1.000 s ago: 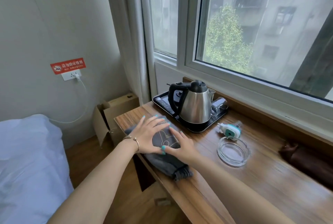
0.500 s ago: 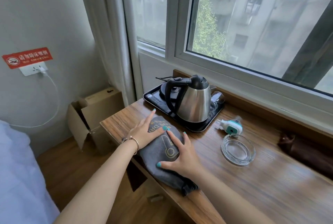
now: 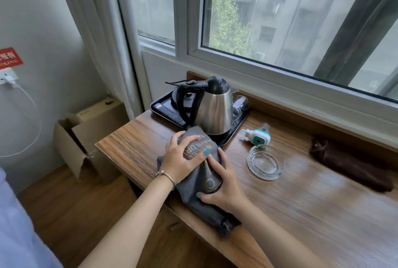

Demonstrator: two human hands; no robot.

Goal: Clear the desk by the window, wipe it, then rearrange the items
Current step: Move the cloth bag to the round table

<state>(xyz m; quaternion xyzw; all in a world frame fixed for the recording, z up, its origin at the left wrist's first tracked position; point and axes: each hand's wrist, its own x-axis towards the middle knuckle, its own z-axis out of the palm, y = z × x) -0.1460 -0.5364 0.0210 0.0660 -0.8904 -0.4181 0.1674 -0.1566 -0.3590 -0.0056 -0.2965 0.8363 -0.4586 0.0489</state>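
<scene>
Both hands on grey pouch [image 3: 195,173], centre frame, lying on table [image 3: 301,207] near its front edge. Left hand [image 3: 183,158] curled over pouch's far end, just beside tray [image 3: 233,132]; right hand [image 3: 221,183] gripping its middle, thumb tucked under the near side. Kettle [image 3: 212,108] upright on tray, upper centre. Plug-in device [image 3: 258,136] and glass ashtray [image 3: 266,162] right of centre, apart from pouch. Brown pouch [image 3: 349,164] at right under window sill. Cardboard box [image 3: 90,132] on floor, left
</scene>
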